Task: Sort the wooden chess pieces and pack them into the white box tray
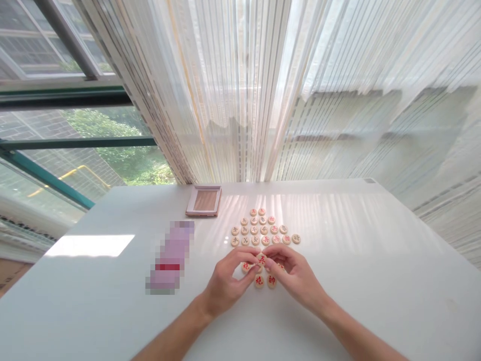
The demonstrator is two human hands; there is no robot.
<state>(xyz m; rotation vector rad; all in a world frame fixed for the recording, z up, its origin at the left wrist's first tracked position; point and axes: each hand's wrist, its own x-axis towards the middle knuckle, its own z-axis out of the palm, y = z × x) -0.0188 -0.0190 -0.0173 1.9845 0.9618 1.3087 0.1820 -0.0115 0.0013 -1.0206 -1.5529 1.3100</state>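
Round wooden chess pieces [263, 229] with red and dark characters lie in rows on the white table [368, 260]. My left hand [227, 281] and my right hand [293, 273] meet just in front of them, fingers curled. Both pinch one red-marked piece [261, 259] between their fingertips. More red-marked pieces [265, 282] lie on the table under and between my hands, some partly hidden by fingers.
A small wooden box [205, 200] with a pale rim sits at the back left of the pieces. A pink blurred object [171, 263] lies left of my left hand. Sheer curtains [300, 90] hang behind the table; a window [67, 125] is at left.
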